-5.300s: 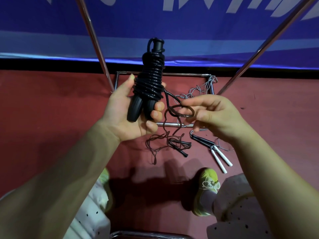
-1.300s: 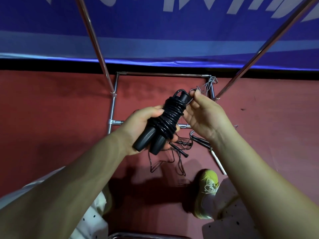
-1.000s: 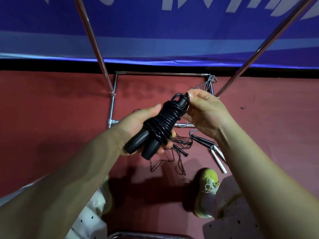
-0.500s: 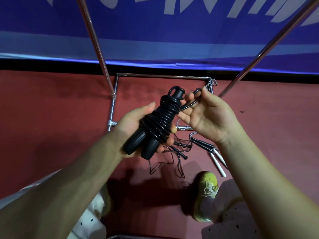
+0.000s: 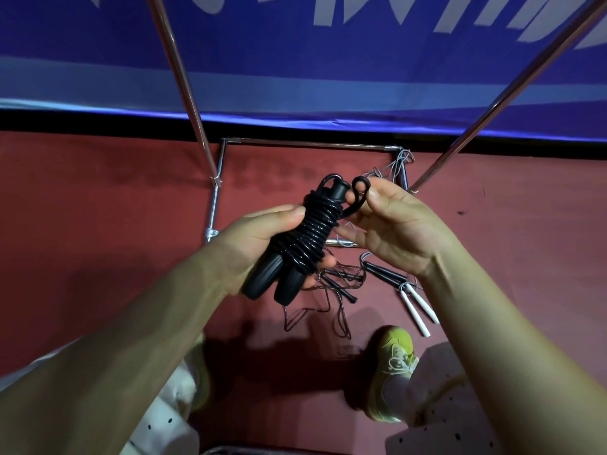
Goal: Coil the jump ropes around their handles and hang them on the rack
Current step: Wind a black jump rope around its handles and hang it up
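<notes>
Red floor (image 5: 98,198) (dimly lit) w/ blue banner (image 5: 295,60) w/ white lettering along the back wall

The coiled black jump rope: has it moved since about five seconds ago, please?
Yes. The coiled black jump rope has dropped and tilted; it no longer overlaps the rack's rear floor bar.

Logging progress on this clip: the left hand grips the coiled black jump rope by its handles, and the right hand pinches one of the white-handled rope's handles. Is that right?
Not quite. In the head view, the right hand pinches the loose end loop of the coiled black jump rope, not a white handle. The white-handled rope lies on the red floor. The left hand does grip the coiled rope by its handles.
</notes>
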Tool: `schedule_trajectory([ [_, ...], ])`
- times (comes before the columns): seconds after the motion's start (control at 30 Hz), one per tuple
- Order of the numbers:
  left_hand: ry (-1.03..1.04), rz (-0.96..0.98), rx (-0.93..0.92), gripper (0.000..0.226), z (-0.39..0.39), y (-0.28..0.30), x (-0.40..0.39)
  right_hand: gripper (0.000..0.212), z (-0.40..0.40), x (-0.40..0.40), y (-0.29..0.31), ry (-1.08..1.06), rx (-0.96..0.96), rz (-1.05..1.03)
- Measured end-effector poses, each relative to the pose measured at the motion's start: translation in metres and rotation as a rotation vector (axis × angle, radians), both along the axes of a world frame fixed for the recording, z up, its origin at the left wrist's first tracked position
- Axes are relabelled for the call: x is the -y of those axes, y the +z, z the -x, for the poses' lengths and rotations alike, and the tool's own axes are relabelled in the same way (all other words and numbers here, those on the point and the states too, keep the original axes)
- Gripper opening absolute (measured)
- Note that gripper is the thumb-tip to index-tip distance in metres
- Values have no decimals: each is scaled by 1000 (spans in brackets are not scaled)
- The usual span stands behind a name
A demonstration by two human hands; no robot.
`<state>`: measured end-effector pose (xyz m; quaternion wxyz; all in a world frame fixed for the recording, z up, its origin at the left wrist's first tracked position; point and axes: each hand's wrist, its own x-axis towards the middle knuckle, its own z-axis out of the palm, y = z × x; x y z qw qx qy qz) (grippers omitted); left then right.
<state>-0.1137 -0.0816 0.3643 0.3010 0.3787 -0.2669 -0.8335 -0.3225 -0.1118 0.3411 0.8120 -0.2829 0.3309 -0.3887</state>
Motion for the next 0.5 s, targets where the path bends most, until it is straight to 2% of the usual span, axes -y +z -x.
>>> schedule_trajectory([
  [0.07, -36, 24, 15, 31, -1, -2, -1, 38, 2, 0, -1, 0, -21, -6],
  [0.2, -136, 48, -3, 44, -5, -3, -1, 43, 5, 0, -4, 6, -30, -19],
  [0.4, -244, 51, -55, 36, -9, -3, -7, 32, 10, -3, -4, 160, -78, 85],
  [0.5, -264, 21, -79, 34, -8, -4, -12, 34, 11, -6, -6, 218, -114, 43],
])
